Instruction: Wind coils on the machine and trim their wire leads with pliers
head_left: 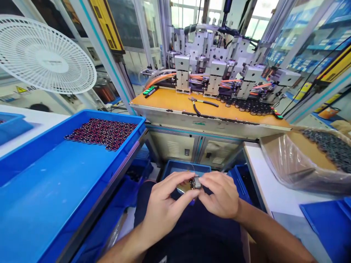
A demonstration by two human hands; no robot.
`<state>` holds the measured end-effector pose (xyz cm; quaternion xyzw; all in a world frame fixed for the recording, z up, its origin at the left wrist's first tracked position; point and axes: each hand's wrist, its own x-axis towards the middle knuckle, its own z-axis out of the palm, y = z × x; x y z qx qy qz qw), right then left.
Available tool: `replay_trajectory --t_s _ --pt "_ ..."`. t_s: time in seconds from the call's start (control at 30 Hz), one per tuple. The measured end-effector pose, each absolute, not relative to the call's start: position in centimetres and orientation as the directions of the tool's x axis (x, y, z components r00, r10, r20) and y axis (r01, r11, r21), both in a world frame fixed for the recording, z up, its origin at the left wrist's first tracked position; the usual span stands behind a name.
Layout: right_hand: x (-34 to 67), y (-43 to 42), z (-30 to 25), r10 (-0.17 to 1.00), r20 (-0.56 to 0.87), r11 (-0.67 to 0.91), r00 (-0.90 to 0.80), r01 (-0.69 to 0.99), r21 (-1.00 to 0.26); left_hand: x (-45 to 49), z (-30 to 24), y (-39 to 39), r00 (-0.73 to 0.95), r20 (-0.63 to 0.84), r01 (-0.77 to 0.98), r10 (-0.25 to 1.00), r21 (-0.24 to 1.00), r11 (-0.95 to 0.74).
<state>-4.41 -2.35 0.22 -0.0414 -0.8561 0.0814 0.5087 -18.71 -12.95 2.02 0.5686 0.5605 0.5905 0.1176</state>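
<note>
The part (pixel 195 182) sits right between the two hands, held up over the lap and just above the near rim of a small blue bin (pixel 175 166) on the floor in front of the knees. Neither hand is nearer: both touch it. The left hand (pixel 163 204) comes in from the left with thumb and forefinger closed on it, the other fingers curled loosely. The right hand (pixel 219 195) meets it from the right, fingertips pinched on the same piece. It lies at the fingertips of both, so each hand points inward at it.

The part is small, grey and metallic, squarish as far as I can tell; its long axis is too hidden by fingers to call. A thin clear strip (pixel 189 168) arcs up from it, and something yellowish shows just beneath it.

To the left, a big blue tray (pixel 55 182) holds dark red pieces (pixel 102 132) packed toward its far right corner. Pliers (pixel 201 103) lie on the orange bench (pixel 170 100) beyond.
</note>
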Motion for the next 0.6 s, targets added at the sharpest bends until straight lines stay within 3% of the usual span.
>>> replay_trajectory --t_s 0.17,0.3,0.47,0.6 --pt "-4.2 -3.2 2.1 0.335 0.791 0.847 -0.512 -0.204 -0.491 -19.3 1.7 -13.1 -0.204 0.585 0.513 0.785 0.747 -0.423" --pt "-4.3 -3.6 2.7 0.431 0.762 0.747 -0.483 -0.283 -0.602 -19.1 1.8 -13.4 -0.225 0.534 0.430 0.815 0.805 -0.408" --pt "-4.5 -4.1 2.5 0.517 0.703 0.688 -0.489 -0.251 -0.681 -18.9 2.0 -13.3 -0.307 0.332 0.046 0.892 0.941 -0.335" --pt "-3.4 -3.6 2.3 0.575 0.633 0.633 -0.519 -0.208 -0.746 -19.3 1.9 -13.4 -0.327 0.371 0.099 0.869 0.928 -0.359"
